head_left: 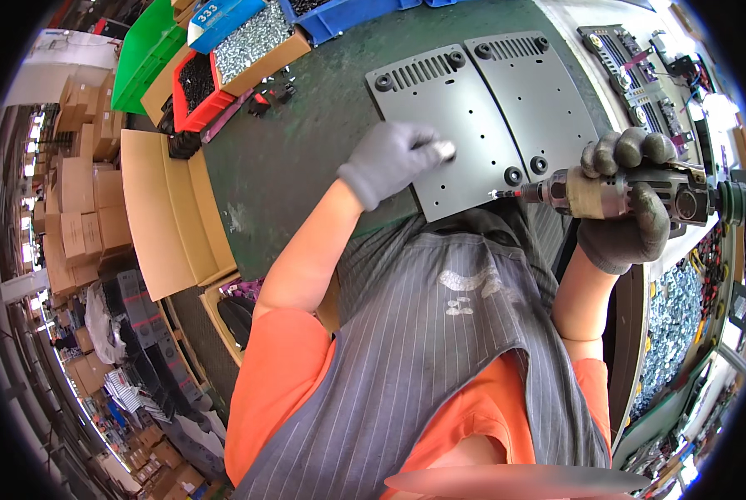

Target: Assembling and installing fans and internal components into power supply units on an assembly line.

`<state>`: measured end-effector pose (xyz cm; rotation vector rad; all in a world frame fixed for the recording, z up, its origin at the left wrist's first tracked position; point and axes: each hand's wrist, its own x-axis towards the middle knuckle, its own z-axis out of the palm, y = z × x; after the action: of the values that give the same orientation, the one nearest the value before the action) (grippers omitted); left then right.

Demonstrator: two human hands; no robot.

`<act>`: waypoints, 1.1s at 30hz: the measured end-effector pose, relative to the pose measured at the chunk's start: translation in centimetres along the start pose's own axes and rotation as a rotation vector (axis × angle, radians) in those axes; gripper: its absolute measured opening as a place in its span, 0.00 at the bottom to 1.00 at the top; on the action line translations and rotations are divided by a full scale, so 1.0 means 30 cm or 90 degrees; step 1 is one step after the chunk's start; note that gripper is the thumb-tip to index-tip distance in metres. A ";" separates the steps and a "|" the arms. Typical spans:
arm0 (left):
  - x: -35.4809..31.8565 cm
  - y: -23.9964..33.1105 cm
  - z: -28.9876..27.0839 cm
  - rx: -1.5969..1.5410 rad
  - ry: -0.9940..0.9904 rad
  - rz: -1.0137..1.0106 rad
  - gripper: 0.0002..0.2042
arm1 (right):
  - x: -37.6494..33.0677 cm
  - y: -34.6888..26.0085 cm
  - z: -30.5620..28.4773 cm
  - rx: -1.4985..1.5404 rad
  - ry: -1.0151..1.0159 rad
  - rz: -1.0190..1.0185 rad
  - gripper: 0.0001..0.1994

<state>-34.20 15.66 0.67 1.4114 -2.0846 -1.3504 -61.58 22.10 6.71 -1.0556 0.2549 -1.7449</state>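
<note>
At frame centre, a grey-gloved left hand (390, 158) pinches a small screw against the flat grey perforated metal plate (452, 125); the dark-gloved right hand (627, 200) clenches a powered screwdriver (631, 193).

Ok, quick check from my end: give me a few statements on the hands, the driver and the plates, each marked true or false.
1. The right hand grips a powered screwdriver. True.
2. The left hand is bare. False: it wears a grey glove.
3. Two grey plates lie side by side on the green table. True.
4. The left hand rests on the right-hand plate. False: it is on the left one.
5. The driver tip points toward the plates. True.
</note>
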 end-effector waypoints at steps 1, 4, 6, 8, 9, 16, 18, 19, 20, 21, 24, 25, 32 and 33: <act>-0.045 -0.009 0.005 -0.046 0.017 -0.024 0.17 | 0.003 0.009 0.011 0.014 -0.017 0.002 0.25; -0.091 -0.037 0.026 -0.083 0.135 -0.074 0.16 | 0.007 0.053 0.050 0.021 -0.020 0.022 0.25; -0.108 -0.050 0.047 -0.003 0.190 0.011 0.17 | 0.012 0.080 0.078 0.035 -0.041 0.050 0.25; -0.123 -0.056 0.061 0.168 0.199 0.164 0.17 | 0.009 0.094 0.106 0.053 -0.050 0.091 0.25; -0.135 -0.055 0.072 0.087 0.185 0.148 0.20 | 0.007 0.092 0.118 0.017 -0.066 0.102 0.25; -0.249 -0.017 0.157 0.009 0.166 0.125 0.18 | -0.015 0.124 0.188 -0.002 -0.050 0.145 0.25; -0.248 -0.013 0.176 0.046 0.180 0.116 0.18 | -0.017 0.146 0.202 -0.039 -0.056 0.157 0.23; -0.246 -0.012 0.180 0.043 0.192 0.127 0.18 | -0.017 0.162 0.209 -0.051 -0.058 0.172 0.22; -0.242 -0.012 0.181 0.042 0.198 0.123 0.18 | -0.019 0.178 0.217 -0.050 -0.064 0.182 0.22; -0.241 -0.011 0.180 0.064 0.202 0.128 0.18 | -0.015 0.206 0.225 -0.092 -0.111 0.166 0.22; -0.246 -0.001 0.170 0.122 0.193 0.101 0.17 | -0.013 0.244 0.251 -0.140 -0.120 0.198 0.21; -0.247 0.004 0.168 0.131 0.191 0.095 0.17 | -0.011 0.248 0.256 -0.170 -0.138 0.222 0.20; -0.239 -0.011 0.184 0.143 0.255 0.118 0.18 | 0.016 0.276 0.261 -0.194 -0.106 0.286 0.14; -0.239 -0.021 0.191 0.128 0.254 0.120 0.17 | 0.016 0.275 0.264 -0.189 -0.105 0.299 0.14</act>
<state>-34.17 24.69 -1.03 1.3813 -2.0563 -0.7320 -50.25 20.42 6.63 -1.2284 0.6187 -1.2134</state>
